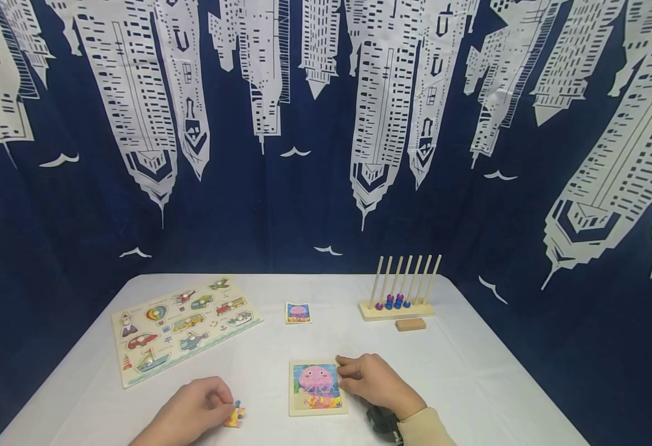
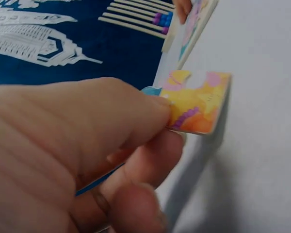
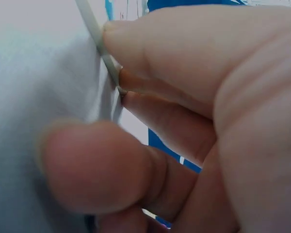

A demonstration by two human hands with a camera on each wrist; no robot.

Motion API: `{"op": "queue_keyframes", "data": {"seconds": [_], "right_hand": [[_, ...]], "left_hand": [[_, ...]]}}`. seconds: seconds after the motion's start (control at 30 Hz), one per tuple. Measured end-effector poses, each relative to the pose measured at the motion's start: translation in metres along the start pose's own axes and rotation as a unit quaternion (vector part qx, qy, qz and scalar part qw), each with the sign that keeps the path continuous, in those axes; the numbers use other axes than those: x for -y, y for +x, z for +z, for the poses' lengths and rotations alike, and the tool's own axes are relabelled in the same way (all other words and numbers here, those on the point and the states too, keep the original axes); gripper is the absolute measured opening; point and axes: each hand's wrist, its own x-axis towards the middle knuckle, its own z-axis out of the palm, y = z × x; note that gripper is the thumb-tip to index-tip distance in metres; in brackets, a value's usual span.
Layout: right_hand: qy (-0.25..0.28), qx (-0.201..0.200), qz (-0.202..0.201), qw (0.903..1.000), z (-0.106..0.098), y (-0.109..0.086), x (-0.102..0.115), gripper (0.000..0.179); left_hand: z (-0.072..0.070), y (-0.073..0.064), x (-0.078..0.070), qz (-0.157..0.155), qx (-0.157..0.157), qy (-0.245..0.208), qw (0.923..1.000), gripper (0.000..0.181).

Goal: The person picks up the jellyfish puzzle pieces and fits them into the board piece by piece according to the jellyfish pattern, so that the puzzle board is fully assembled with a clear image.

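Between thumb and fingertips, my left hand [image 1: 194, 407] pinches a jigsaw piece [image 2: 201, 107], yellow and orange with pink patches and a blue knob. It is held just over the white table, left of a square wooden jellyfish puzzle [image 1: 291, 390]. Most of that puzzle's picture lies in its frame, a pink jellyfish on blue; pale bare wood shows at the lower left. My right hand [image 1: 378, 379] grips the frame's right side near the upper corner. In the right wrist view, the thumb and fingertips meet at the frame's thin edge [image 3: 108, 63].
A large wooden vehicle peg puzzle [image 1: 169, 337] lies at the back left. Behind the jellyfish puzzle is a small jellyfish picture card [image 1: 298, 313]. At the back right stands a rod rack [image 1: 370, 313] with purple and blue beads, a small wooden block [image 1: 411, 324] before it.
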Motion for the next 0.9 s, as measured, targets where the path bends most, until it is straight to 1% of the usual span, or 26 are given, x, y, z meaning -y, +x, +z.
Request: {"op": "queue_keyframes", "data": {"seconds": [0.13, 0.23, 0.3, 0.4, 0.53, 0.63, 0.73, 0.8, 0.9], "right_hand": [[0.005, 0.0, 0.003, 1.0, 0.0, 0.0, 0.001, 0.029], [0.011, 0.001, 0.009, 0.9999, 0.001, 0.0, 0.002, 0.029], [0.012, 0.001, 0.011, 0.9999, 0.001, 0.0, 0.002, 0.029], [0.012, -0.002, 0.01, 0.9999, 0.001, 0.0, 0.001, 0.029], [0.013, -0.002, 0.015, 0.9998, 0.002, 0.0, 0.001, 0.03], [0.014, 0.0, 0.016, 0.9998, 0.001, 0.0, 0.002, 0.03], [0.015, 0.001, 0.015, 0.9998, 0.001, 0.0, 0.003, 0.03], [0.017, 0.002, 0.013, 0.9998, 0.001, 0.001, 0.004, 0.03], [0.019, 0.004, 0.014, 0.9997, 0.0, 0.0, 0.004, 0.03]], "left_hand": [[0.01, 0.005, -0.001, 0.004, 0.011, -0.041, 0.9991, 0.02], [0.018, 0.009, -0.003, 0.01, 0.018, -0.078, 0.9968, 0.02], [0.023, 0.011, -0.006, 0.013, 0.02, -0.103, 0.9943, 0.02], [0.03, 0.016, -0.015, 0.022, 0.022, -0.124, 0.9918, 0.019], [0.039, 0.026, -0.03, 0.046, 0.027, -0.123, 0.991, 0.017], [0.046, 0.035, -0.041, 0.066, 0.024, -0.11, 0.9914, 0.014], [0.053, 0.044, -0.052, 0.075, 0.017, -0.094, 0.9926, 0.012], [0.056, 0.048, -0.057, 0.076, 0.009, -0.075, 0.9943, 0.012], [0.066, 0.051, -0.06, 0.062, 0.0, -0.039, 0.9973, 0.012]]}}
